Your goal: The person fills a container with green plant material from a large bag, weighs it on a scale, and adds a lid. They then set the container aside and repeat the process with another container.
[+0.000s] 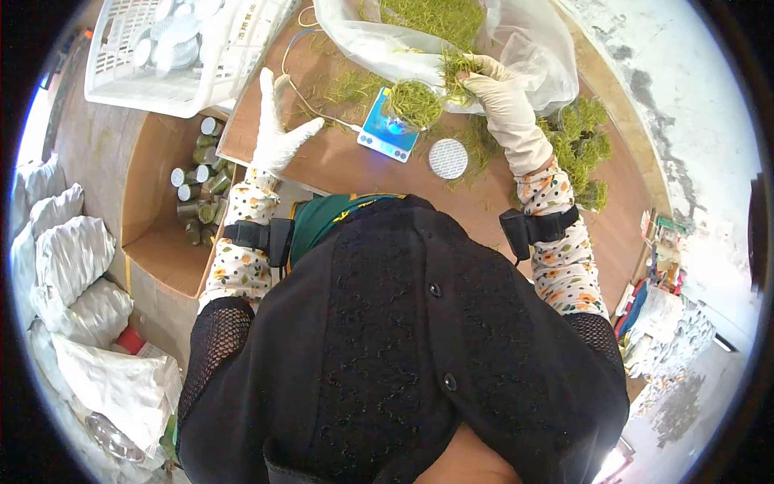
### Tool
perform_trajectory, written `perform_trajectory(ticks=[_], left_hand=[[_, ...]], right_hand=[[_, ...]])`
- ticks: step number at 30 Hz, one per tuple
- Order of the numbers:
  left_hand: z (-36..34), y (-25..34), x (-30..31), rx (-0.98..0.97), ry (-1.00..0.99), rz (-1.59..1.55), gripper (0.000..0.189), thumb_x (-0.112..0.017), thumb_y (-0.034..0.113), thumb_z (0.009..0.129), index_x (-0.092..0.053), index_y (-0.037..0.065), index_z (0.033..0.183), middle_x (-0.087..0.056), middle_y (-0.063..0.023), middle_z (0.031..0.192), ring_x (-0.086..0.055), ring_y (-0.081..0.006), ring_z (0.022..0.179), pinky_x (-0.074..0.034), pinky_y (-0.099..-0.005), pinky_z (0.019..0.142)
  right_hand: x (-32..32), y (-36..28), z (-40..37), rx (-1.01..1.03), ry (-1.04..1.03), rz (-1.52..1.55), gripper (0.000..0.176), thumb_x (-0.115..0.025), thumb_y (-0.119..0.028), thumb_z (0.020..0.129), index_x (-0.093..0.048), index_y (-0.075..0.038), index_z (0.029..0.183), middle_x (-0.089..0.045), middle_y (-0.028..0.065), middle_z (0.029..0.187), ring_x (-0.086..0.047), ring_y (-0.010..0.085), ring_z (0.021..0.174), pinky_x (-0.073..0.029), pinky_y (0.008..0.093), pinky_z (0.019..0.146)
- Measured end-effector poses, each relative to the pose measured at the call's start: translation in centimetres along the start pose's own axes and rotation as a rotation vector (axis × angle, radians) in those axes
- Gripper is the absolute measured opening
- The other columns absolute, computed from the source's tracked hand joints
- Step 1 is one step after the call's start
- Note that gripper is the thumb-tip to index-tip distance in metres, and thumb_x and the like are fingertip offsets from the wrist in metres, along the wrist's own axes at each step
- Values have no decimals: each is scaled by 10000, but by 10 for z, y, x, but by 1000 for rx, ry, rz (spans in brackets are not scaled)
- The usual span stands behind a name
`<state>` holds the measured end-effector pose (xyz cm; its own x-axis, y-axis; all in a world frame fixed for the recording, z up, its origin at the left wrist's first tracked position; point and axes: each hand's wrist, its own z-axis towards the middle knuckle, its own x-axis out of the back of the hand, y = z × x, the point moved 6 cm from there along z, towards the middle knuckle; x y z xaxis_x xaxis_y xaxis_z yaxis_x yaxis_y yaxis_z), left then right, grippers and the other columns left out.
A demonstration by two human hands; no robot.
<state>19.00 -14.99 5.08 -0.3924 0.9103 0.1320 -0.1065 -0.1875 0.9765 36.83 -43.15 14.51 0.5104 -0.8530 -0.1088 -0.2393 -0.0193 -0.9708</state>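
My right hand (pixel 498 101), in a whitish glove, is closed on a tuft of dried green herb (pixel 456 71) at the mouth of a clear plastic bag (pixel 355 36). Just left of that tuft, a clear container filled with the herb (pixel 413 105) stands on a blue digital scale (pixel 387 135) with a lit display. A round white lid (pixel 448 159) lies flat on the table beside the scale. My left hand (pixel 282 129), also gloved, is held empty with thumb and fingers spread, left of the scale.
A white plastic basket (pixel 161 95) holding round lids stands at upper left. Below it, a cardboard box (pixel 153 230) contains several filled, lidded jars. More herb-filled containers (pixel 576 149) stand at the table's right. A cable (pixel 294 81) runs to the scale; silvery bags (pixel 76 250) lie far left.
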Motion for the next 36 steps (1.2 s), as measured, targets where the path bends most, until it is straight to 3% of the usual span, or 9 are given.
perform_trajectory(ticks=[8,12,13,17,20,22,28,34,36], left_hand=[[-3,0,1,-3,15,-7,1197,-808,11,742,18,163,1594,-250,-212,1573,-243,-317,1472,-216,-460,1199],[-5,-6,-1,9,18,-83,1199,-830,38,727,-3,127,1591,-231,-227,1576,-238,-327,1473,-219,-457,1199],[-5,-7,-1,12,20,-100,1202,-842,55,721,-13,110,1589,-224,-234,1578,-236,-332,1474,-216,-455,1201],[-6,-5,-2,30,11,-119,1189,-827,31,732,-8,114,1589,-223,-230,1578,-229,-330,1477,-214,-454,1203],[-5,-4,-3,27,8,-98,1171,-824,36,738,-21,109,1588,-227,-222,1580,-233,-323,1475,-220,-448,1202],[-5,-6,-4,22,20,-103,1125,-822,64,748,-74,93,1588,-244,-211,1580,-250,-317,1469,-235,-435,1196],[13,-5,-24,-291,-193,765,776,-781,156,779,-426,136,1468,-456,-106,1476,-446,-315,1335,-398,-403,1106],[57,-11,-88,161,-540,1065,808,-775,122,760,-423,293,1467,-407,-52,1495,-482,-304,1298,-477,-448,1043],[69,-14,-101,193,-660,1098,871,-771,83,735,-397,353,1475,-350,-66,1523,-488,-334,1287,-485,-458,1041]], right_hand=[[-22,0,-3,-21,-246,-236,245,-653,-74,916,-650,-36,1158,-694,43,957,-666,116,854,-558,289,708],[-47,-5,-19,808,-206,-1337,270,-673,-123,871,-669,-47,1130,-708,114,1023,-691,229,884,-544,328,785],[-48,0,-19,794,-190,-1371,284,-670,-150,845,-679,-67,1117,-699,139,1002,-680,299,863,-551,384,776],[-60,15,-20,920,-221,-1356,212,-606,-134,874,-687,-83,1063,-703,110,914,-679,301,790,-553,426,701],[-76,28,-5,571,-310,-1574,190,-554,-166,909,-684,-73,1013,-693,117,878,-668,314,776,-541,431,689],[-75,34,-5,680,-292,-1445,193,-522,-187,929,-675,-77,964,-684,122,855,-658,325,771,-534,430,692],[-71,15,-16,776,-286,-1367,147,-587,-184,896,-661,-75,961,-680,127,867,-658,321,809,-541,426,721],[-86,-33,-19,624,-326,-1608,194,-635,-285,894,-648,-100,950,-669,118,843,-660,322,788,-540,420,723],[-84,-50,-23,722,-243,-1538,230,-635,-311,897,-658,-105,996,-682,125,873,-668,324,805,-541,418,719]])
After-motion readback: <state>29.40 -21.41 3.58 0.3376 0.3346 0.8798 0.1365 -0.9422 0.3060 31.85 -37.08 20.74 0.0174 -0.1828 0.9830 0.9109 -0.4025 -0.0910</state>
